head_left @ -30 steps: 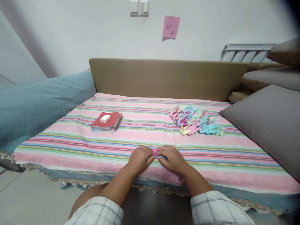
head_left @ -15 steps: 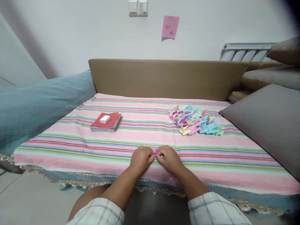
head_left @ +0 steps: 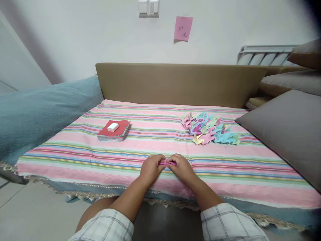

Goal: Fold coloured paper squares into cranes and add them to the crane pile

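Between my fingers, just above the striped cloth (head_left: 150, 147), is a small magenta piece of folded paper (head_left: 166, 163). My left hand (head_left: 151, 169) pinches its left end, thumb against fingers. The right end is pinched the same way by my right hand (head_left: 182, 169). Much of the paper hides behind my fingertips, so its exact folded shape is hard to make out. Beyond my right hand lies a cluster of folded paper cranes (head_left: 207, 129) in pink, blue, green, purple and yellow.
A stack of paper squares (head_left: 115, 133) with a red top sheet sits on the left, a small white block (head_left: 113, 127) resting on it. Grey cushions (head_left: 288, 130) crowd the right side. The brown backrest (head_left: 175, 83) rises behind, and a blue-covered armrest (head_left: 55, 107) borders the left.
My fingers have shifted on the magenta paper, and more of its width now shows between and beside the fingertips. The camera view has moved very slightly.
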A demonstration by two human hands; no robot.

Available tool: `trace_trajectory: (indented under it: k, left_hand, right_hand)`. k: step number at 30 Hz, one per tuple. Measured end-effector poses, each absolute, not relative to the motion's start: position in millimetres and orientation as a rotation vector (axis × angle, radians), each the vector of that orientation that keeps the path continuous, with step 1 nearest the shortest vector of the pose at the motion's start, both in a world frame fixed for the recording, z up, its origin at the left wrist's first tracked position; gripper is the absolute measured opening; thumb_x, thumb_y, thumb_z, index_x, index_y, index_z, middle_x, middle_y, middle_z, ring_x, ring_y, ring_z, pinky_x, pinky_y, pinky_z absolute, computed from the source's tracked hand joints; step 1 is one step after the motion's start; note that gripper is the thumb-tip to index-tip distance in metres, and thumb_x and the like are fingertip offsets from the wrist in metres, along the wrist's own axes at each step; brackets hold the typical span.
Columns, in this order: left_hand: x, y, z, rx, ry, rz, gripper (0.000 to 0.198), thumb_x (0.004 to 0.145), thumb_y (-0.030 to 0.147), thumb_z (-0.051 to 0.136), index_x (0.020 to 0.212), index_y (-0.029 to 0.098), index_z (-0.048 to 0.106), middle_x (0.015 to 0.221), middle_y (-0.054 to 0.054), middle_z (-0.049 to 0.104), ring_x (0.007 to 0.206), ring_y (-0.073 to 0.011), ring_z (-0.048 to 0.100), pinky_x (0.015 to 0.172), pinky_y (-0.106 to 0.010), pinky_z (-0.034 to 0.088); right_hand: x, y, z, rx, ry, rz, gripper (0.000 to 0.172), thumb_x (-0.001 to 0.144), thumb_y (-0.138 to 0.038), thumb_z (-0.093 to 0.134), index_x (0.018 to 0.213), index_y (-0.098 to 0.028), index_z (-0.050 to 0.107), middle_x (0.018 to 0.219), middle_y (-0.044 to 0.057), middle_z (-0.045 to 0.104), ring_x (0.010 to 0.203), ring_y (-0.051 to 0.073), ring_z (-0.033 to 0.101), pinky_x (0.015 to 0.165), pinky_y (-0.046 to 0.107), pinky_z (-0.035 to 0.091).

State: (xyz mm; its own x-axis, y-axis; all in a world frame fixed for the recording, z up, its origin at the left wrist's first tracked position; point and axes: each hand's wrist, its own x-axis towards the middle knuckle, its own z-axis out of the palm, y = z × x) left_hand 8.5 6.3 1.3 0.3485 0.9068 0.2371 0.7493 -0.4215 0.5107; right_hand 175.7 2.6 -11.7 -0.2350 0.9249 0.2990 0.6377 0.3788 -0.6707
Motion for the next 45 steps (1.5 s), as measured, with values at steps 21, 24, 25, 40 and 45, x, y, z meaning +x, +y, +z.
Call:
trace_trajectory:
  k: [21,24,25,40,45]
  left_hand:
    - [8,10,1,2.336,1.363,0.702,0.006,0.074,0.017,0.061,0.076,0.021,0.066,0.08,0.0,0.067,0.078,-0.0155,0.057,0.072,-0.026,0.04]
    - [8,10,0,2.35,1.364,0.715,0.008,0.074,0.018,0.062,0.079,0.021,0.067,0.081,0.0,0.068,0.079,-0.0162,0.057,0.073,-0.027,0.041]
    - [9,10,-1,2.358,1.357,0.722,0.009,0.074,0.017,0.061,0.08,0.021,0.067,0.081,0.0,0.068,0.08,-0.0163,0.058,0.074,-0.027,0.041]
    - [-1,14,-10,2.549,1.073,0.756,0.017,0.082,0.018,0.056,0.086,0.026,0.07,0.089,0.001,0.071,0.087,-0.0147,0.061,0.082,-0.03,0.043]
    - [-1,12,-7,2.649,1.093,0.68,0.02,0.083,0.019,0.054,0.089,0.027,0.071,0.091,-0.001,0.07,0.086,-0.0155,0.06,0.08,-0.03,0.043]
  right_hand:
    - [189,4,-11,-1.183,-2.043,0.575,0.016,0.075,-0.011,0.055,0.08,-0.022,0.065,0.086,0.002,0.066,0.082,0.016,0.059,0.075,0.028,0.045]
    - [186,3,-11,-1.214,-2.061,0.495,0.015,0.075,-0.01,0.055,0.078,-0.022,0.065,0.083,0.001,0.066,0.08,0.016,0.058,0.073,0.028,0.045]
    - [186,3,-11,-1.214,-2.067,0.469,0.014,0.075,-0.011,0.056,0.077,-0.022,0.064,0.083,0.001,0.066,0.08,0.016,0.058,0.073,0.028,0.045]
    - [200,9,-23,-0.955,-2.266,0.264,0.016,0.085,-0.017,0.053,0.088,-0.024,0.067,0.095,0.004,0.068,0.089,0.017,0.06,0.08,0.032,0.047]
    - [201,7,-21,-0.906,-2.301,0.212,0.019,0.086,-0.017,0.05,0.091,-0.024,0.067,0.097,0.005,0.068,0.09,0.017,0.059,0.08,0.033,0.047]
